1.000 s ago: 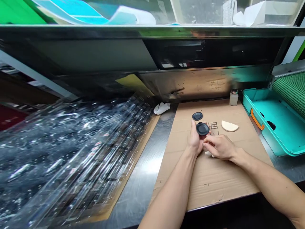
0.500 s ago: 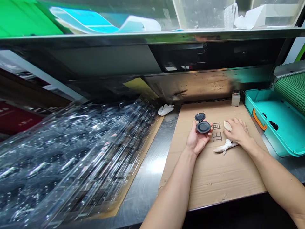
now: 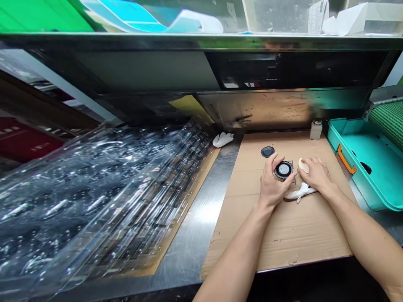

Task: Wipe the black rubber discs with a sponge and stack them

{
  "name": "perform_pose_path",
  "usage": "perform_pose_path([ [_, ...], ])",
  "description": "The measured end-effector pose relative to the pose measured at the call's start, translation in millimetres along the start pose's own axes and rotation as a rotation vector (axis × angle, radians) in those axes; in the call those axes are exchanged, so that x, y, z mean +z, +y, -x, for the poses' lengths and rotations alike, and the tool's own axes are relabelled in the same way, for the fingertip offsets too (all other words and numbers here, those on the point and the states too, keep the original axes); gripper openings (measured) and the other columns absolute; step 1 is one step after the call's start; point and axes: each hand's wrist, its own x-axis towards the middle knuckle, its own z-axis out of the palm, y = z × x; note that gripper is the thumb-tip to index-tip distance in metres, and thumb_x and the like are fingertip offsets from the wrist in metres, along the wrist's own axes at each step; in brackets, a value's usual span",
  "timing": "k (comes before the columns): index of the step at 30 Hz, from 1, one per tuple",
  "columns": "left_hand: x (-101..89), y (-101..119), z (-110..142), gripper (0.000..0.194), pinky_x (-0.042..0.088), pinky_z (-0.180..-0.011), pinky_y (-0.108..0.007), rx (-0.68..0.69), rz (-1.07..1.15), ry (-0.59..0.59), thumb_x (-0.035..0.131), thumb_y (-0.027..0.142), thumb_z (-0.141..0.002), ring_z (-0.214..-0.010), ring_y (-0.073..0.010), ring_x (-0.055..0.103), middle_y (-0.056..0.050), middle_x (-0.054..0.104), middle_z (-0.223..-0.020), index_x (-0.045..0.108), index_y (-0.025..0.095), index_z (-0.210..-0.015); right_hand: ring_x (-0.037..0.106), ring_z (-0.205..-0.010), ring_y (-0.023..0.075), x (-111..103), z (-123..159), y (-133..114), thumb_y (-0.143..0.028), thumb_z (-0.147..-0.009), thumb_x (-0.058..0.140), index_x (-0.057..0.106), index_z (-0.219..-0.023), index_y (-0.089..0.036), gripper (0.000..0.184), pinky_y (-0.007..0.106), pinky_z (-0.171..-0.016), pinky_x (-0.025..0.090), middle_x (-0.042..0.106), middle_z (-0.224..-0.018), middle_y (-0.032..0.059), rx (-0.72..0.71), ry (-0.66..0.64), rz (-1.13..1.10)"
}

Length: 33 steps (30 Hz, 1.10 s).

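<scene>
The left hand (image 3: 270,189) grips the round black case (image 3: 284,169) at its rim, thumb and fingers parted by the width of the case, with the pale centre facing up, above the cardboard (image 3: 302,235). The right hand (image 3: 317,173) is curled over the cream pad (image 3: 302,165), one end exposed beside the thumb; whether it is pinched or only covered cannot be told. A black disc (image 3: 267,151) lies beyond the left hand, a knotted white cloth (image 3: 297,194) lies nearer the wearer, and a bottle (image 3: 315,130) stands at the far right corner, near the teal bin (image 3: 371,198).
</scene>
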Motion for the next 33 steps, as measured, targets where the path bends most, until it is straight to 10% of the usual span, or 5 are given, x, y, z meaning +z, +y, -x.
perform_pose_path([
  [12, 2.4, 45, -2, 0.083, 0.052, -0.104, -0.035, -0.388, 0.488, 0.2, 0.089, 0.009, -0.06, -0.136, -0.0278, 0.052, -0.012, 0.064, -0.131, 0.053, 0.026, -0.134, 0.052, -0.114, 0.0285, -1, 0, -1, -0.043, -0.095, 0.056, 0.063, -0.126, -0.024, 0.037, 0.037, -0.094, 0.039, 0.064, -0.12, 0.0104, -0.003, -0.008, -0.001],
  [20, -17.5, -20, -16, 0.009, 0.033, -0.113, -0.046, -0.45, 0.006, 0.022, 0.077, 0.028, -0.078, -0.126, -0.0346, 0.051, -0.009, 0.065, -0.082, 0.069, 0.025, -0.078, 0.052, -0.111, 0.0282, 0, 0, 0, -0.042, -0.094, 0.055, 0.064, -0.125, -0.025, 0.036, 0.037, -0.092, 0.039, 0.064, -0.116, 0.0097, 0.006, 0.006, -0.003],
  [33, -37.2, -27, -22, 0.065, 0.036, -0.109, -0.046, -0.367, -0.166, -0.167, 0.087, 0.025, -0.061, -0.115, -0.0325, 0.059, -0.01, 0.068, -0.112, 0.064, 0.027, -0.122, 0.052, -0.111, 0.0265, 3, 2, -3, -0.041, -0.093, 0.057, 0.066, -0.118, -0.025, 0.031, 0.036, -0.093, 0.038, 0.064, -0.112, 0.0083, 0.016, 0.025, -0.06],
])
